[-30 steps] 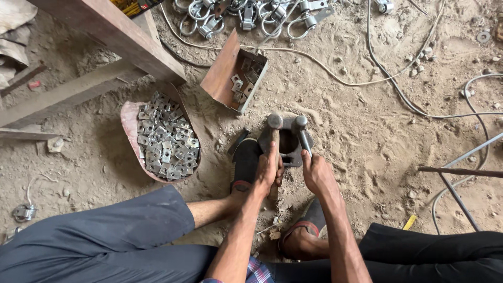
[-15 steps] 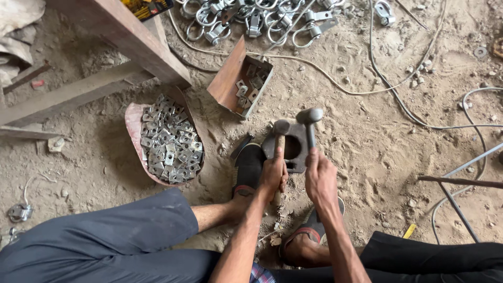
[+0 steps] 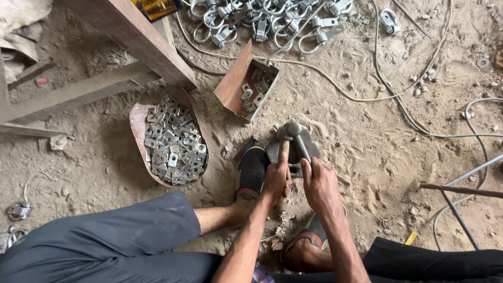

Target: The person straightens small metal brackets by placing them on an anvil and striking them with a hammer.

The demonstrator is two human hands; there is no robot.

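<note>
Nearest to you, your two legs in dark trousers spread out across the sandy floor (image 3: 367, 157), and both forearms run forward between them, side by side, wrists almost touching. Your left hand (image 3: 276, 178) is clenched round a wooden handle (image 3: 283, 154) that pokes up out of the fist. Your right hand (image 3: 320, 184) is wrapped round the lower end of a grey metal tool (image 3: 298, 141), its rounded head just beyond your knuckles. The two pieces meet right above your fingers, so the work sits directly ahead of both hands, touching them.

Your left foot in its dark sandal (image 3: 251, 175) rests just left of the tool, and your right foot (image 3: 309, 246) tucks in under your right wrist. Two feet, two hands, one tool with one handle.

Further left, one shallow reddish pan (image 3: 137, 123) is heaped with small square metal plates (image 3: 173, 144), too many to count. Beyond the tool, one tilted brown metal box (image 3: 233, 81) holds roughly ten more of the same plates.

Farther still, a pile of round metal clamps (image 3: 262, 21) lies at the top, well apart from your hands; the count is unclear. A rusty steel frame (image 3: 131, 31) crosses the upper left. Thin wires (image 3: 398, 99) loop over the sand to the right.
</note>
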